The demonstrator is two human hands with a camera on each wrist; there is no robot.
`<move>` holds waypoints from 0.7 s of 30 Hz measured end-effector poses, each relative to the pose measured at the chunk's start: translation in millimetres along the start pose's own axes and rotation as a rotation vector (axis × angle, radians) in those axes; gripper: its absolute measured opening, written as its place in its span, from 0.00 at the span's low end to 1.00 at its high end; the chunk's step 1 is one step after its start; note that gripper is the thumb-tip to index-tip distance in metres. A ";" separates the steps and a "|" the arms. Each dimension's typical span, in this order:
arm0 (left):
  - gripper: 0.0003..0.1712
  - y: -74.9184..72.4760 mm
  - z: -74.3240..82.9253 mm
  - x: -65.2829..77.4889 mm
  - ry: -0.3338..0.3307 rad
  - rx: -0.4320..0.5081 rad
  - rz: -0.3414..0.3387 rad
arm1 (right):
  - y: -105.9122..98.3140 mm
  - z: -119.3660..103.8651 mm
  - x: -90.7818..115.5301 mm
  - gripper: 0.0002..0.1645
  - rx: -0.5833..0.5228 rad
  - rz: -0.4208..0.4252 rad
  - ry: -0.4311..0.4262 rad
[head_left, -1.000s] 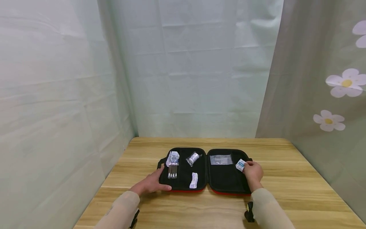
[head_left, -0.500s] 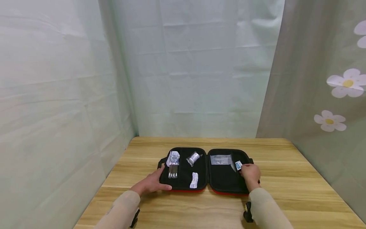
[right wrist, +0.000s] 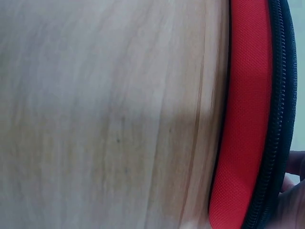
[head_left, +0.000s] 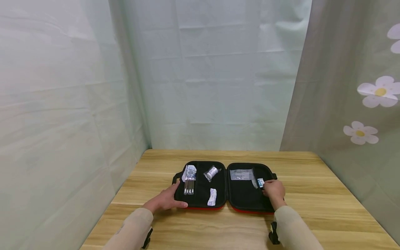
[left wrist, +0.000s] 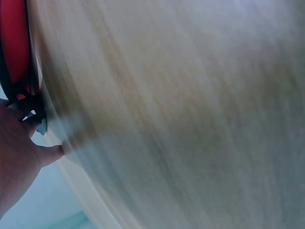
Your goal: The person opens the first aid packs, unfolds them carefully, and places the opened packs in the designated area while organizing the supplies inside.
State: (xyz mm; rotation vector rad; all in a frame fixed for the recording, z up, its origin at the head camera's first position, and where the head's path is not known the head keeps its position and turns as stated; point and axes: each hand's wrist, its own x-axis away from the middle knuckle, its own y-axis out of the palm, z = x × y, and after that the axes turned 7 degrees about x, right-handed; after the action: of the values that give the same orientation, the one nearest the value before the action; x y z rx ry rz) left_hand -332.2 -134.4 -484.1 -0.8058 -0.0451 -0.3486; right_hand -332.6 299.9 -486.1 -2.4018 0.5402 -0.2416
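Note:
A zip case [head_left: 206, 180] with a black lining and red outside lies unfolded on the table. My left hand [head_left: 165, 199] rests at its left front corner, thumb along the front edge and fingers on the left side. In the left wrist view, that hand [left wrist: 19, 160] is beside the case's red side [left wrist: 14, 43] and black strap. Over the right half, my right hand [head_left: 274, 190] pinches a small white-and-blue packet [head_left: 260, 182]. The right wrist view has the red, zippered rim [right wrist: 248, 109], which hides most of the right hand [right wrist: 293, 200] and the packet.
Inside the left half lie a pack of brown sticks with white tips [head_left: 189, 186], a wrapped white roll [head_left: 212, 173] and a white paper packet [head_left: 212, 197]. A clear flat bag [head_left: 242, 174] sits in the right half. Curtains [head_left: 218, 86] surround the wooden table [head_left: 206, 229].
My right hand has shifted slightly left and down with the packet, which has turned. A pale strip now shows at the clear bag's right end. The left hand stays put.

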 end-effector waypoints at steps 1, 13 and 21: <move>0.69 0.0 -0.2 0.0 0.001 -0.001 0.001 | 0.5 0.1 0.1 0.16 0.002 -0.001 -0.009; 0.70 1.3 -1.3 -2.0 -0.011 0.007 0.003 | 5.0 -1.1 3.1 0.16 0.101 -0.018 -0.070; 0.70 1.6 -2.7 -3.3 -0.015 0.010 0.003 | 2.9 -1.6 6.6 0.19 0.005 -0.062 -0.052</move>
State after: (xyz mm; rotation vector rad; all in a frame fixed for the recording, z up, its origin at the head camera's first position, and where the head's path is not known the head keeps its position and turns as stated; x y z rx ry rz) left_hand -335.1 -134.4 -487.7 -0.7987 -0.0597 -0.3392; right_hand -328.0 294.1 -486.5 -2.4150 0.4419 -0.2069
